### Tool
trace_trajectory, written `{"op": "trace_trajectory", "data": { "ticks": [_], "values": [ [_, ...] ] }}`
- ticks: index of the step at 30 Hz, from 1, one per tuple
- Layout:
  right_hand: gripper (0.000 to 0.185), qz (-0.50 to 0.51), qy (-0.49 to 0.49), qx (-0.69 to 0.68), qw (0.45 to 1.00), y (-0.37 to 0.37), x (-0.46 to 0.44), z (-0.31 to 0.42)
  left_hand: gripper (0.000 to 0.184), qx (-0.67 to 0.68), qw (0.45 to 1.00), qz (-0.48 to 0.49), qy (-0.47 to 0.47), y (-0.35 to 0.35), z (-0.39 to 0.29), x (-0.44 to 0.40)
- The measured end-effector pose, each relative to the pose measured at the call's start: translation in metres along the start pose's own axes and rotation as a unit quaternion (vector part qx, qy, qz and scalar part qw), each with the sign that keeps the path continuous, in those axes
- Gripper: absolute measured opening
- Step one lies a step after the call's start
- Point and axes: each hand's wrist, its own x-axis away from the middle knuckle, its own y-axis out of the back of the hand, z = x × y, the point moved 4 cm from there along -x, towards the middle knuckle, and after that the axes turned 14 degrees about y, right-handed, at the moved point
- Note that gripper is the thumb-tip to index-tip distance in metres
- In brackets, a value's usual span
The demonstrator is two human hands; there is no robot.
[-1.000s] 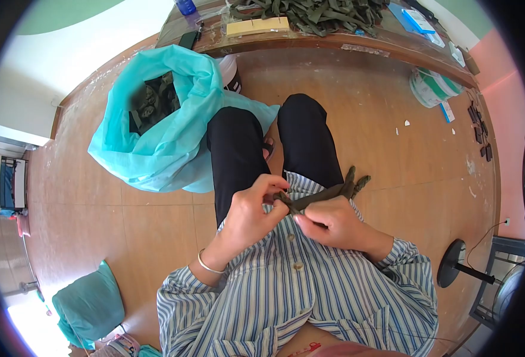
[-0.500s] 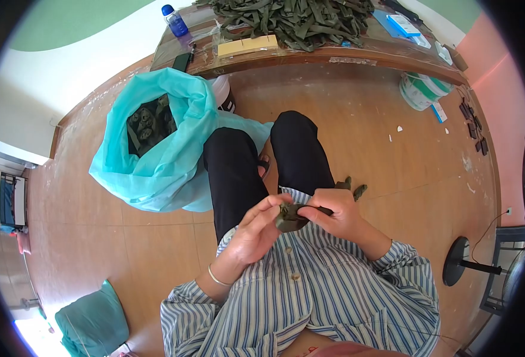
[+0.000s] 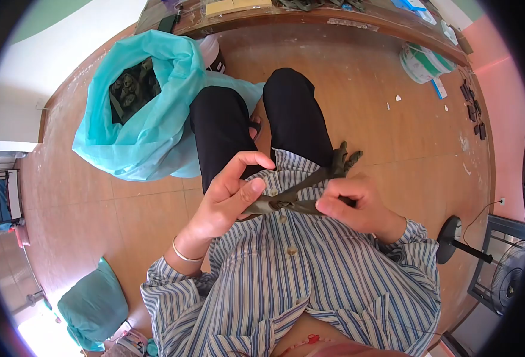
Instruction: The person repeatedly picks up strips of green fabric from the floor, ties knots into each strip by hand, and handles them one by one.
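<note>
A dark olive fabric strip [image 3: 281, 204] with a knot-like fold in its middle stretches between my hands, over the striped shirt. My left hand [image 3: 229, 193] has its index finger raised and curved away from the thumb, while the strip's left end lies under the palm and lower fingers. On the right, my right hand [image 3: 353, 204] is closed, its thumb and fingers pinching the strip. A further length of the strip runs up over my right thigh and ends in knotted tips [image 3: 345, 157] beside it.
A turquoise bag [image 3: 137, 149] holding dark green pieces stands at the left of my legs. Ahead is a wooden table [image 3: 286, 18]. A white and green bucket [image 3: 420, 62] sits below its right end. A fan [image 3: 507, 279] stands at the right.
My hands have moved apart, and the strip, earlier bunched between them, is now stretched out. My left index finger has lifted off it. The view has tilted down, away from the table.
</note>
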Motion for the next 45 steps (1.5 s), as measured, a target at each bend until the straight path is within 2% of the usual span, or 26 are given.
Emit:
{"op": "trace_trajectory", "data": {
  "ticks": [7,12,16,22,26,32,37,40,42,45],
  "values": [
    [0.019,0.059,0.047,0.002,0.997,0.0,0.001,0.004,0.026,-0.098,0.995,-0.004,-0.016,0.011,0.0,0.01],
    [0.019,0.032,0.057,0.134,0.989,0.008,-0.021,-0.001,0.031,-0.208,0.975,0.016,-0.075,0.013,0.007,-0.001],
    [0.02,0.067,0.035,0.111,0.991,-0.006,-0.023,-0.008,0.036,-0.323,0.936,-0.073,-0.12,-0.005,0.002,0.0],
    [0.028,0.121,0.062,0.166,0.977,-0.008,-0.018,0.002,0.036,-0.326,0.94,-0.025,-0.095,-0.02,0.004,0.006],
    [0.033,0.147,0.218,0.189,0.946,-0.014,-0.007,0.005,0.034,-0.126,0.983,-0.061,-0.117,-0.015,0.017,0.011],
    [0.037,0.115,0.244,0.125,0.955,-0.016,-0.002,0.011,0.034,-0.07,0.994,-0.025,-0.075,-0.009,0.02,0.018],
    [0.03,0.164,0.281,0.117,0.938,-0.01,-0.003,0.02,0.024,-0.167,0.984,0.056,0.004,-0.002,0.019,0.01],
    [0.024,0.227,0.336,0.199,0.892,-0.021,-0.006,0.028,0.018,-0.324,0.916,0.161,-0.173,-0.03,0.009,-0.005],
    [0.022,0.249,0.355,0.233,0.871,-0.02,-0.006,0.034,0.016,-0.374,0.875,0.197,-0.236,-0.039,0.005,-0.007],
    [0.016,0.272,0.366,0.247,0.855,-0.017,0.0,0.04,0.012,-0.314,0.924,0.144,-0.163,-0.047,0.004,0.004]
  ]
}}
